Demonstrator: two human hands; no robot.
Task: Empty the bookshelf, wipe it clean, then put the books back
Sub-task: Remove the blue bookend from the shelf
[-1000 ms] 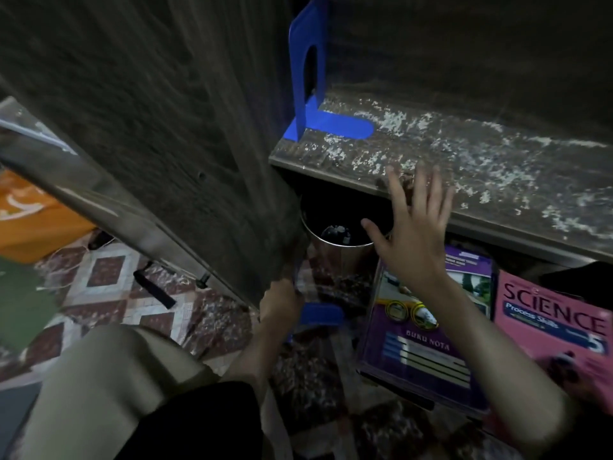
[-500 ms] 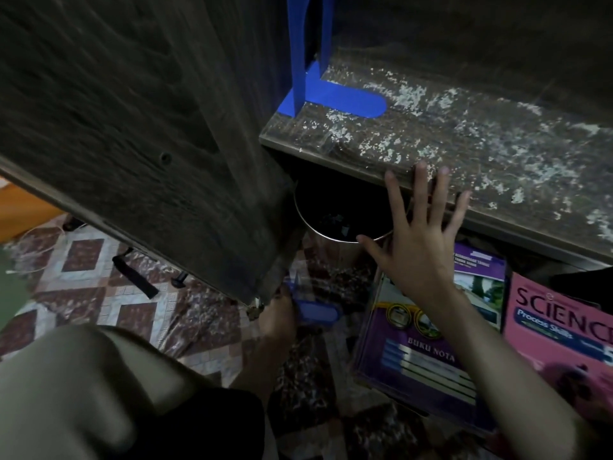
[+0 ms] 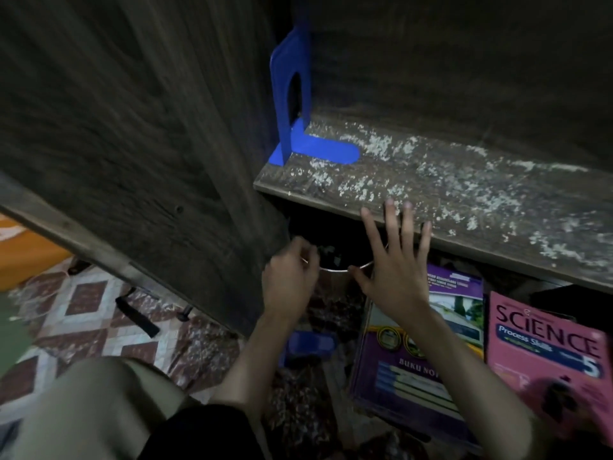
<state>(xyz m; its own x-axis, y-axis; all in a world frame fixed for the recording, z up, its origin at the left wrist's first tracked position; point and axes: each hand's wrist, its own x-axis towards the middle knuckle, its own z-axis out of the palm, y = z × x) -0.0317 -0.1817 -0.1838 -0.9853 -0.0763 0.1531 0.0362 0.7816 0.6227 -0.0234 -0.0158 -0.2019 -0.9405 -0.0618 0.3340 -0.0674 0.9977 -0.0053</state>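
The dark wooden bookshelf board (image 3: 464, 194) holds no books and is speckled with pale dust. A blue bookend (image 3: 292, 104) stands upright at its left end against the side panel (image 3: 149, 127). My right hand (image 3: 394, 270) is open with fingers spread, its fingertips at the board's front edge. My left hand (image 3: 292, 280) hovers at the rim of a metal can (image 3: 335, 273) under the board, fingers curled; a grip on the rim is not visible. On the floor lie a purple notebook (image 3: 408, 370) and a pink Science book (image 3: 547, 353).
A small blue object (image 3: 310, 345) lies on the patterned floor mat (image 3: 99, 310) between my forearms. My knee in beige cloth (image 3: 83, 410) fills the lower left. A black strap (image 3: 136, 315) lies near the panel's foot. Something orange (image 3: 23, 250) sits at far left.
My left hand let go of the blue object on the floor and rose to the can's rim. My right hand stayed spread at the shelf edge.
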